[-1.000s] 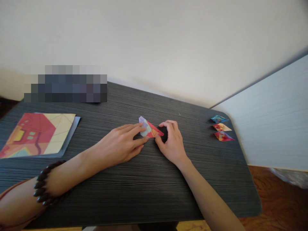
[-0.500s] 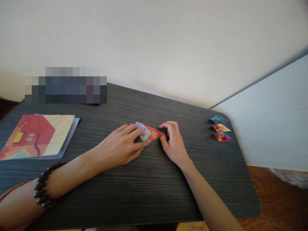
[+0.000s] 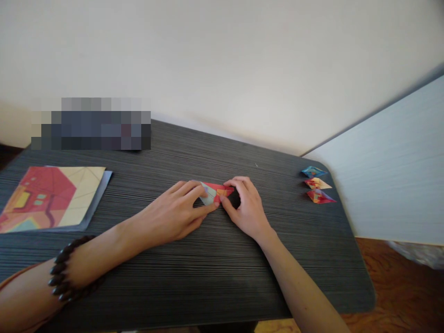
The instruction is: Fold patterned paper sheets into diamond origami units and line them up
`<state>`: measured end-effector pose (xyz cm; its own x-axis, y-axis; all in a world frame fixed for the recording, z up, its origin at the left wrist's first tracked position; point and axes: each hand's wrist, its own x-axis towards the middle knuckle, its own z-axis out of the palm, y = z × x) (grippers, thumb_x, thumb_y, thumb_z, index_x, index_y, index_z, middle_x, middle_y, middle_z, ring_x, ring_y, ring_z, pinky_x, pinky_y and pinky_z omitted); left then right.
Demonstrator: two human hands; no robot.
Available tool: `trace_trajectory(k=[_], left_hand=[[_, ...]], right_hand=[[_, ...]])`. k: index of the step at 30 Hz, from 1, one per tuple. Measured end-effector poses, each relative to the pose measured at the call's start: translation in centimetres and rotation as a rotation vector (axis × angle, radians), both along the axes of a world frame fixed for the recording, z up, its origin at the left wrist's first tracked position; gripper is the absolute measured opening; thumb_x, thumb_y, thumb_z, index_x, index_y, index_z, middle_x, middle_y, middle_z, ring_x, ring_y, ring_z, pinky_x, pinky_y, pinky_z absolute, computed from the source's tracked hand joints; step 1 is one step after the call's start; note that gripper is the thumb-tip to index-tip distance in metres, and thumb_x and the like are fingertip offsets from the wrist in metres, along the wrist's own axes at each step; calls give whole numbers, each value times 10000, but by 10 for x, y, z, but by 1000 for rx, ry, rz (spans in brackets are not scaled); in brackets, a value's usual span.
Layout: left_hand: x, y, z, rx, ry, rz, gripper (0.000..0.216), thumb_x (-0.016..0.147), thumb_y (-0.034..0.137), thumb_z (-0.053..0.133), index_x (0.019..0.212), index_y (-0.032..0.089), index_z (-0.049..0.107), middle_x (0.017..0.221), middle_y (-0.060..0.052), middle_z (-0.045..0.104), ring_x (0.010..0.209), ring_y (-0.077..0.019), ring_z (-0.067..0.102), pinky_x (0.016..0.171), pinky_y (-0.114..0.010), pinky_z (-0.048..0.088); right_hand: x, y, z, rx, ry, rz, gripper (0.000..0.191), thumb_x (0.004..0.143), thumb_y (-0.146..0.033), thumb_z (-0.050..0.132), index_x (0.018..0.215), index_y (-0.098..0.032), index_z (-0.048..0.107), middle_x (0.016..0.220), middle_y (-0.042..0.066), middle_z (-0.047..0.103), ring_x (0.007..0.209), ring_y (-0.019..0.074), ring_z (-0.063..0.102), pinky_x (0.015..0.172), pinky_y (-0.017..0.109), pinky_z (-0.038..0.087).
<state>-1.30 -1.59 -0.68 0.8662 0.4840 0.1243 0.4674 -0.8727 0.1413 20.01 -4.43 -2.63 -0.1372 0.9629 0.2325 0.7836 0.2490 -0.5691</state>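
Observation:
A small folded piece of patterned paper (image 3: pixel 210 196), red, orange and pale blue, lies on the dark table between my hands. My left hand (image 3: pixel 182 206) grips its left part, with the fingers over the top and the thumb at the near edge. At the right end, my right hand (image 3: pixel 244 206) has its thumb and fingers curled round the paper's near and far edges. My fingers hide parts of both ends. A dark bead bracelet (image 3: pixel 59 273) is on my left wrist.
Three folded paper pieces stand in a row at the table's right edge: blue (image 3: pixel 314 172), cream and red (image 3: pixel 317 183), and red (image 3: pixel 321 196). Printed paper sheets (image 3: pixel 62 196) lie at left. Behind them is a blurred-out object (image 3: pixel 93 127). A wall and a pale panel (image 3: pixel 398 171) border the table.
My right thumb and fingers have moved left, further onto the folded paper. The paper's right end now shows a different fold. My left hand has stayed nearly in place.

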Motion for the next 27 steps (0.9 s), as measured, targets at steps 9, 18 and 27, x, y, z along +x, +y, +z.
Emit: trace_trajectory(k=[9,18,27], left_hand=[[-4,10,-12,-61,-175,29,246,930,275,448,1110,216,605,1090,-70,563,1035,-214,505,933,-397,433],[-1,12,-20,-62,-211,289,360,889,388,507,1182,188,571,1167,-114,556,1081,-282,471,910,-480,418],[-1,15,-19,-185,-401,294,189,868,298,557,1012,191,613,1052,-70,563,1015,-224,463,906,-432,430]], right_hand=[[1,0,-4,22,-39,8,289,853,-386,569,1086,-216,581,1087,86,539,1001,224,535,888,403,452],[1,-1,-3,41,-90,37,337,862,-423,559,1155,-264,610,1108,71,555,987,221,535,862,412,459],[-3,-2,0,82,-70,81,269,865,-375,578,1109,-270,622,1084,38,598,1011,206,504,894,384,413]])
